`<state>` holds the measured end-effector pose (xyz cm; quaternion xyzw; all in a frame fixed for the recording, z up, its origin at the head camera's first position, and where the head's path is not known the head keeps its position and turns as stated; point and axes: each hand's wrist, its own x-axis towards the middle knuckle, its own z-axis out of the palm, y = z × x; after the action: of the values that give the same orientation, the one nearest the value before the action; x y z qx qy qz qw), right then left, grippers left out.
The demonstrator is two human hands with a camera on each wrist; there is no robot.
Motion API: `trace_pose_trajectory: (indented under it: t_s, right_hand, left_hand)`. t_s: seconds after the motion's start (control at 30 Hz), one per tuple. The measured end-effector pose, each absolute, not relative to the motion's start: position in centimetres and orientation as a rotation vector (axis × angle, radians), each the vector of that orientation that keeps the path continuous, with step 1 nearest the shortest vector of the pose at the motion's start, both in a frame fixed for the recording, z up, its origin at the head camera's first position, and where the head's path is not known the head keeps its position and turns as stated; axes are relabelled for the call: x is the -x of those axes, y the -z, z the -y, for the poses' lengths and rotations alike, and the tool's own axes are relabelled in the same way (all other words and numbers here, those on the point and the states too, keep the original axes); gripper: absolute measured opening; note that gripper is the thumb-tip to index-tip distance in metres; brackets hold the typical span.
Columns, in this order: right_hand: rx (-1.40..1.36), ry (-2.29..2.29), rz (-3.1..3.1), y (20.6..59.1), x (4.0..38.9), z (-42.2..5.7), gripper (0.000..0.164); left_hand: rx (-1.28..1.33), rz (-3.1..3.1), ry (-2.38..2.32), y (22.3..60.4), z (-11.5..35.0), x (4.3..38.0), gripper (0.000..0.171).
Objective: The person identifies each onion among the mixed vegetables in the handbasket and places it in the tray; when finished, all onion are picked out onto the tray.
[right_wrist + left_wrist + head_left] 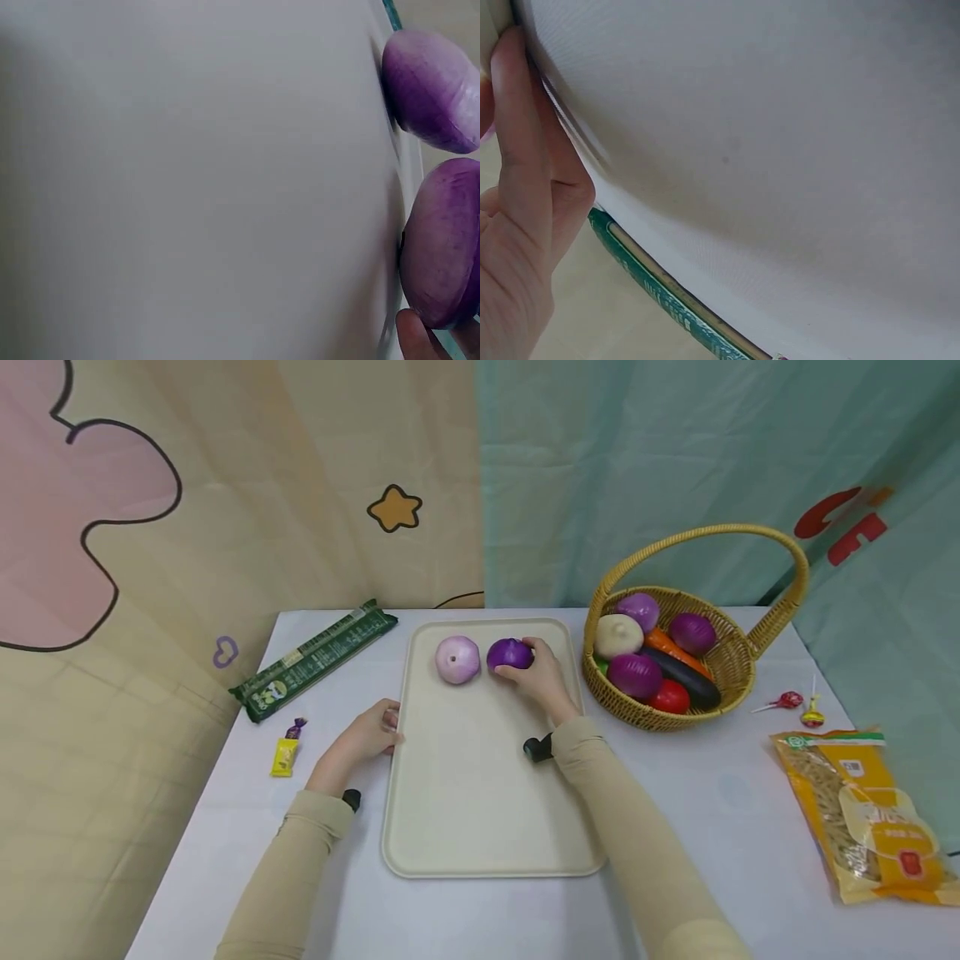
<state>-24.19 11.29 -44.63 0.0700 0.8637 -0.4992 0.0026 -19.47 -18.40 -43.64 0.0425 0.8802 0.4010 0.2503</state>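
Head view: a right hand [549,683] grips a dark onion [509,653] beside a pale onion [457,660] on a tray [480,777]; the left hand [363,735] touches its left edge, grip unclear. Left wrist: a green packet [660,294] is cut off below. Right wrist: both onions run out of frame, fingertips [412,330] barely showing.

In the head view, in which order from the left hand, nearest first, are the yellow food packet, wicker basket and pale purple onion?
1. Pale purple onion, on the tray.
2. Wicker basket, right of the tray.
3. Yellow food packet, far right.
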Motion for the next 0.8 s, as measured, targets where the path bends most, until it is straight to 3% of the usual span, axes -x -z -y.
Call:
trace_pose_trajectory:
  t_s: [0.47, 0.8]
  right_hand:
    - [-0.271, 1.559, -2.663, 44.4, 23.1, -11.3, 0.091]
    - [-0.008, 1.809, -2.745, 37.3, 17.7, -15.9, 0.039]
  left_hand:
    - [-0.129, -2.392, -1.097, 44.1, 18.5, 19.6, 0.053]
    - [-0.124, -2.349, -1.120, 44.2, 18.8, 19.8, 0.054]
